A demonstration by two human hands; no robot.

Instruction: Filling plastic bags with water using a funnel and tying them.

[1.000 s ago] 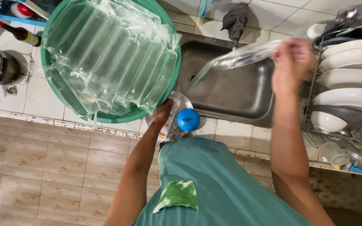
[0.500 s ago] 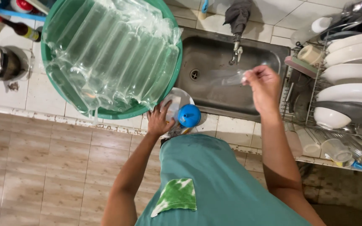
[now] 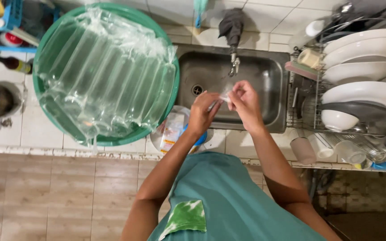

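— Where is the clear plastic bag point(image 3: 225, 94)?

— Between the two hands, held over the steel sink point(image 3: 264, 76), just below the tap point(image 3: 233, 67). The left hand point(image 3: 203, 114) and the right hand point(image 3: 245, 100) are drawn close together, fingers pinched on the bag from either side.

— How much of it shows?

— Very little; it is transparent and crumpled, so its outline is hard to make out against the basin.

— What lies around?

— A green tub point(image 3: 157, 129) with air-cushion wrap point(image 3: 103, 76) covers the bench's left part. A small packet point(image 3: 172, 131) sits at the front edge, partly hidden by the left forearm. Plates fill the dish rack point(image 3: 307, 111) on the right, cut off by the picture's edge.
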